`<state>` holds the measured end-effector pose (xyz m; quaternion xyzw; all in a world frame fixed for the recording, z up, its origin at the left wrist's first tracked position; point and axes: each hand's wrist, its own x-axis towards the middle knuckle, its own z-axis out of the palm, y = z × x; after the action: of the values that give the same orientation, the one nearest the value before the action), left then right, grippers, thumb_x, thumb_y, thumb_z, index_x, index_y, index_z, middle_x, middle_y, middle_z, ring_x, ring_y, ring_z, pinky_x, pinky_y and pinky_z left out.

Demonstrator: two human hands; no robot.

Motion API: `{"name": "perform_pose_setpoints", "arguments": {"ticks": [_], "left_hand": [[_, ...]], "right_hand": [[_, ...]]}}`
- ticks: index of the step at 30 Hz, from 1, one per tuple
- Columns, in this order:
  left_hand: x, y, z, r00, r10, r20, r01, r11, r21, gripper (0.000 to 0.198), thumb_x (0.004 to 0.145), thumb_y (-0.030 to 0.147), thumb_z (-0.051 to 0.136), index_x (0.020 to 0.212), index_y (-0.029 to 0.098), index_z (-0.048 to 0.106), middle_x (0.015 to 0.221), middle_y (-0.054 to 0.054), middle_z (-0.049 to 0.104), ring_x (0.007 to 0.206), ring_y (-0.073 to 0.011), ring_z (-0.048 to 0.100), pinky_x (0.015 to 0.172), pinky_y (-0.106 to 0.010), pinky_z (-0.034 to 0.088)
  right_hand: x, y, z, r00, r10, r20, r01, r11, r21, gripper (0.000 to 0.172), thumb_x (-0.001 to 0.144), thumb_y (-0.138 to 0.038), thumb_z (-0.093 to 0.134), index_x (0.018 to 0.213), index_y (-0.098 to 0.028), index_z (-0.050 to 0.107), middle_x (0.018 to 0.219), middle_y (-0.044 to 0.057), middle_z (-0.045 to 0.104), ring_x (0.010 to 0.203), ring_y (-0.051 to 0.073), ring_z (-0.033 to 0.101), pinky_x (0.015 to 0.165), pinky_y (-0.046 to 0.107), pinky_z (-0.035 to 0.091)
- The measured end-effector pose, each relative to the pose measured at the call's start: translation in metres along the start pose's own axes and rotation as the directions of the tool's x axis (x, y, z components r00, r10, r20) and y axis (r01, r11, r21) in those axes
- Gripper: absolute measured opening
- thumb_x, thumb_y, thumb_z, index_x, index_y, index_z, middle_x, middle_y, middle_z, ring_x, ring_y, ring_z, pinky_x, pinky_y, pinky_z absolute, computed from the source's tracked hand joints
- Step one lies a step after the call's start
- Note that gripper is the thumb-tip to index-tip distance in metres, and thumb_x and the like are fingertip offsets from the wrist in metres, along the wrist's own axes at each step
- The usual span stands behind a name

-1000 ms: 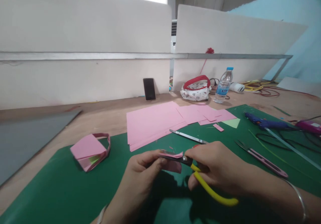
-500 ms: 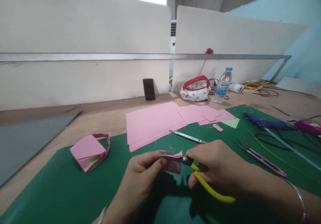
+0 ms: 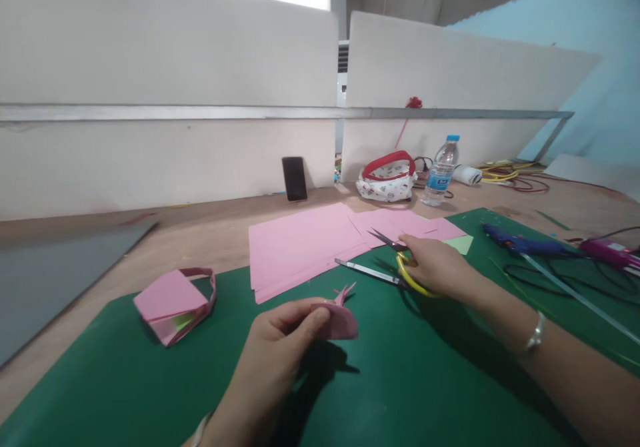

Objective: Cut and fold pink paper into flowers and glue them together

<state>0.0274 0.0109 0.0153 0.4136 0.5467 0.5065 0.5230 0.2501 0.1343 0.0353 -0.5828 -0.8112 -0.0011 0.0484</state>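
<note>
Between the thumb and fingers of my left hand (image 3: 287, 347) is a small folded pink paper piece (image 3: 343, 323), rounded below, with thin cut strips sticking up. My right hand (image 3: 443, 263) grips yellow-handled scissors (image 3: 411, 277) over the far part of the mat, their blades pointing left and slightly parted. Just under them lies a long silver metal tool (image 3: 367, 271). Pink paper sheets (image 3: 300, 247) spread beyond both hands. To the left sits a folded pink paper bag (image 3: 173, 300) with a strap and a bit of green inside.
A green cutting mat (image 3: 215, 380) covers the table. At right lie a blue glue gun (image 3: 525, 243) and cables. Along the back stand a phone (image 3: 295, 179), a white pouch with red trim (image 3: 385, 183) and a water bottle (image 3: 440, 173). A grey board (image 3: 60, 273) rests at left.
My right hand has carried the scissors away from the pink paper piece, to the right and farther back. My left hand keeps the piece, now turned with its cut strips upward.
</note>
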Motion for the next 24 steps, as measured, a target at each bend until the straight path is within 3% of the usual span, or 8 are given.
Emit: {"name": "perform_pose_setpoints", "arguments": {"ticks": [3,6,8,10,13,16,20,24], "left_hand": [[0.002,-0.002,-0.001,0.998,0.001,-0.065,-0.001,1.0,0.003,0.022,0.071,0.036,0.069,0.081,0.017,0.076,0.083,-0.008,0.075,0.073,-0.0213,0.066,0.064,-0.027,0.049],[0.004,-0.005,0.0,0.992,-0.065,-0.105,0.061,0.997,-0.038,0.027,0.069,0.038,0.07,0.085,0.017,0.075,0.079,-0.007,0.075,0.071,-0.0199,0.065,0.063,-0.027,0.049],[0.004,-0.007,0.001,0.991,-0.108,-0.081,0.101,0.992,-0.08,0.028,0.069,0.038,0.071,0.085,0.016,0.075,0.073,-0.005,0.074,0.065,-0.0171,0.063,0.057,-0.025,0.047],[0.004,-0.007,0.002,0.99,-0.135,-0.035,0.131,0.985,-0.115,0.026,0.069,0.037,0.071,0.083,0.015,0.074,0.066,-0.003,0.071,0.058,-0.0143,0.06,0.052,-0.023,0.045],[0.003,-0.004,0.003,0.987,-0.158,0.01,0.157,0.97,-0.183,0.025,0.072,0.036,0.069,0.088,0.017,0.074,0.071,-0.003,0.072,0.066,-0.0154,0.063,0.061,-0.024,0.048],[0.003,-0.002,0.003,0.984,-0.147,0.099,0.169,0.944,-0.282,0.024,0.071,0.023,0.066,0.094,0.019,0.073,0.085,-0.006,0.075,0.084,-0.0185,0.066,0.078,-0.027,0.048],[0.005,-0.005,0.003,0.972,-0.126,0.199,0.179,0.944,-0.277,0.041,0.059,0.006,0.057,0.094,0.019,0.073,0.089,-0.007,0.075,0.089,-0.0221,0.066,0.082,-0.031,0.048],[0.002,-0.008,0.006,0.994,-0.065,0.092,0.075,0.992,-0.101,0.028,0.068,0.024,0.07,0.095,0.018,0.072,0.091,-0.01,0.075,0.082,-0.025,0.068,0.075,-0.035,0.051]], "right_hand": [[0.007,0.009,0.001,1.0,0.003,0.009,-0.003,1.0,-0.011,0.02,0.074,-0.018,0.062,0.093,-0.012,0.065,0.087,0.016,0.067,0.083,0.027,0.062,0.062,0.029,0.039],[-0.004,-0.004,-0.006,0.996,-0.087,-0.027,0.088,0.995,0.049,0.021,0.082,-0.021,0.056,0.101,-0.015,0.064,0.099,0.014,0.065,0.093,0.024,0.06,0.074,0.031,0.043],[-0.019,-0.022,-0.01,0.973,-0.228,-0.027,0.228,0.952,0.204,0.024,0.087,-0.028,0.052,0.109,-0.022,0.061,0.104,0.006,0.065,0.092,0.017,0.06,0.077,0.025,0.044],[-0.033,-0.04,-0.009,0.929,-0.369,-0.014,0.307,0.752,0.583,0.03,0.087,-0.029,0.052,0.115,-0.02,0.057,0.099,0.004,0.065,0.082,0.014,0.061,0.071,0.023,0.048],[-0.046,-0.055,0.0,0.907,-0.421,0.022,0.208,0.492,0.845,0.034,0.085,-0.022,0.054,0.118,-0.018,0.055,0.096,0.004,0.064,0.068,0.011,0.06,0.059,0.022,0.049],[-0.045,-0.057,0.008,0.91,-0.409,0.069,0.085,0.348,0.934,0.029,0.085,-0.015,0.049,0.112,-0.016,0.059,0.083,0.003,0.063,0.063,0.011,0.06,0.056,0.022,0.05],[-0.039,-0.056,0.011,0.913,-0.382,0.143,-0.037,0.271,0.962,0.022,0.085,-0.016,0.049,0.099,-0.012,0.066,0.067,0.002,0.062,0.06,0.011,0.058,0.06,0.025,0.05],[-0.039,-0.058,0.011,0.894,-0.407,0.185,-0.092,0.236,0.967,0.025,0.088,-0.023,0.047,0.096,-0.01,0.067,0.073,0.005,0.064,0.061,0.011,0.058,0.064,0.027,0.049]]}}
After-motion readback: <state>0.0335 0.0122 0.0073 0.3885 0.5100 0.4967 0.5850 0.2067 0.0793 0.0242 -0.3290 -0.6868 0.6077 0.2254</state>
